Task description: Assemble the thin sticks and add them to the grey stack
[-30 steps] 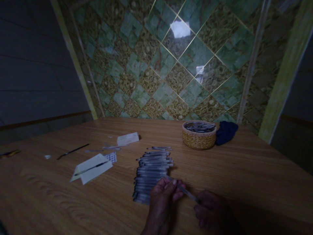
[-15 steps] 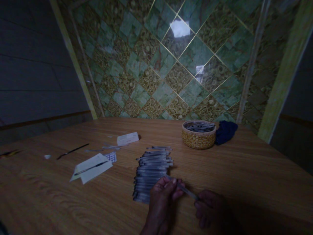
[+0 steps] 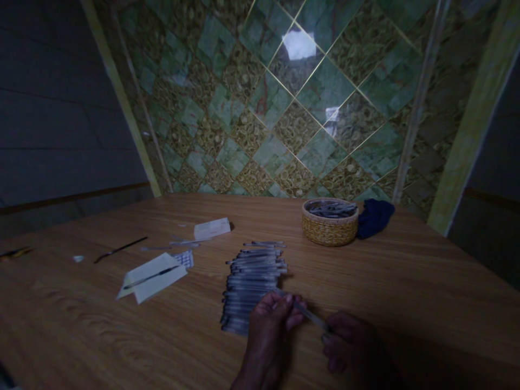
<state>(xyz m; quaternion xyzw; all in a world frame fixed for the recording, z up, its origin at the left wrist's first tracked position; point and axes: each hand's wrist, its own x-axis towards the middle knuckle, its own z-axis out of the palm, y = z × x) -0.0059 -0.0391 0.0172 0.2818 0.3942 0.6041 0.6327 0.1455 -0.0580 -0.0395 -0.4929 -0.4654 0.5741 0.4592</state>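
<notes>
Both hands hold one slim pen (image 3: 312,316) with a pale barrel, slanting down to the right. My left hand (image 3: 272,319) pinches its upper left part between thumb and fingers. At the lower right end, my right hand (image 3: 347,338) is closed on it, in deep shadow. A row of similar pens (image 3: 254,284), with clear barrels and dark ends, lies side by side on the wooden table. My left hand covers the row's near right corner.
A round woven basket (image 3: 330,227) of pens stands at the back right, beside a dark blue cloth (image 3: 376,218). Left lie a folded paper (image 3: 156,284) with a dark pen on it, a white box (image 3: 212,228), a thin black stick (image 3: 121,250) and several pale strips. A tiled wall (image 3: 280,135) rises behind.
</notes>
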